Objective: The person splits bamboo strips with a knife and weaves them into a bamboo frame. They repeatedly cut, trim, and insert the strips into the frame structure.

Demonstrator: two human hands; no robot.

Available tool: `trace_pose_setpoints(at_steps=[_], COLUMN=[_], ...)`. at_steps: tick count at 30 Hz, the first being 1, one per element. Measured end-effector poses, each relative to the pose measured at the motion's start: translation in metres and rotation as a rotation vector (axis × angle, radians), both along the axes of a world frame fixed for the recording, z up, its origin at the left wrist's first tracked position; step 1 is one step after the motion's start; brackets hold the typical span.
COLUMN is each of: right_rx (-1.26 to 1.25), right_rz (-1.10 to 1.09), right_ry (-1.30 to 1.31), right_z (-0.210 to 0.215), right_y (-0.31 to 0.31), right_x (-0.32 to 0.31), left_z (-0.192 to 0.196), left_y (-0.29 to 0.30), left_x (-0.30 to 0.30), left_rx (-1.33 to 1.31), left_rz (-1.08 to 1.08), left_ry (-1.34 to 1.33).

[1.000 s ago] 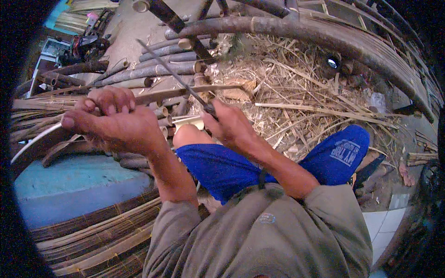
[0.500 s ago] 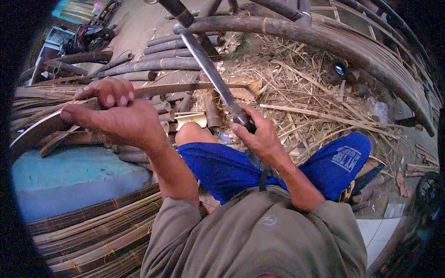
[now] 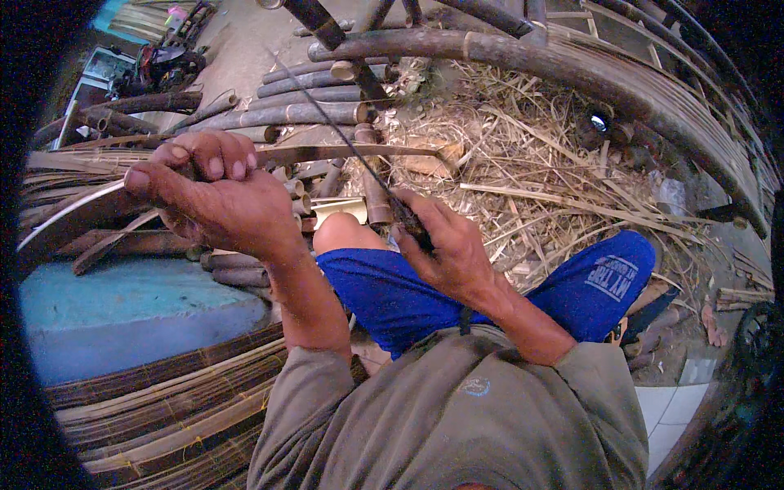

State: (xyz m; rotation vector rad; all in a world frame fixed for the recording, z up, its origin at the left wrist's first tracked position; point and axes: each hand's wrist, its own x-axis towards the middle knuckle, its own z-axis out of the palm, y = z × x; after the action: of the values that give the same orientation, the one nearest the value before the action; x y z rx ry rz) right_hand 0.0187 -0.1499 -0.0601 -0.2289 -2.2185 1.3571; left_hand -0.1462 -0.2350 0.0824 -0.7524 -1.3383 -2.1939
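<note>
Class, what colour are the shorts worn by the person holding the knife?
Bright blue shorts, seen clearly in the head view.

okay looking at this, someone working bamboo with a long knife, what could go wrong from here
The right hand holds a long blade raised above the bamboo strip that the left hand grips; a slip might cut those fingers. The bare knee sits just under the blade's handle end, so it may be exposed too.

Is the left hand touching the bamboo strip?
Touching. The head view shows the left hand with its fingers curled over the bamboo strip, which runs out from under them to both sides.
</note>
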Motion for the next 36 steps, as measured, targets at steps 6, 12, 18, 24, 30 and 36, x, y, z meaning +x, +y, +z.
trace_pose_setpoints(at_steps=[6, 12, 18, 24, 30, 36], right_rx=[-0.026, -0.045, -0.022, 0.091, -0.015, 0.054], right_rz=[0.019, 0.051, 0.054, 0.006, 0.026, 0.019], right_ry=[0.129, 0.171, 0.139, 0.138, -0.199, -0.079], right_z=[0.011, 0.034, 0.031, 0.018, -0.025, -0.031], right_y=[-0.007, -0.017, -0.022, -0.021, 0.001, -0.011], right_x=[-0.021, -0.03, -0.037, -0.048, -0.068, -0.069], left_z=[0.002, 0.002, 0.005, 0.003, 0.001, 0.002], left_y=[-0.004, 0.012, 0.017, 0.011, 0.01, -0.006], left_x=[0.009, 0.022, 0.026, 0.024, 0.006, -0.001], left_rx=[0.083, 0.046, -0.083, -0.091, -0.062, -0.062], left_rz=[-0.053, 0.058, 0.431, 0.402, 0.363, 0.263], left_ry=[-0.045, -0.019, 0.03, -0.021, -0.011, 0.064])
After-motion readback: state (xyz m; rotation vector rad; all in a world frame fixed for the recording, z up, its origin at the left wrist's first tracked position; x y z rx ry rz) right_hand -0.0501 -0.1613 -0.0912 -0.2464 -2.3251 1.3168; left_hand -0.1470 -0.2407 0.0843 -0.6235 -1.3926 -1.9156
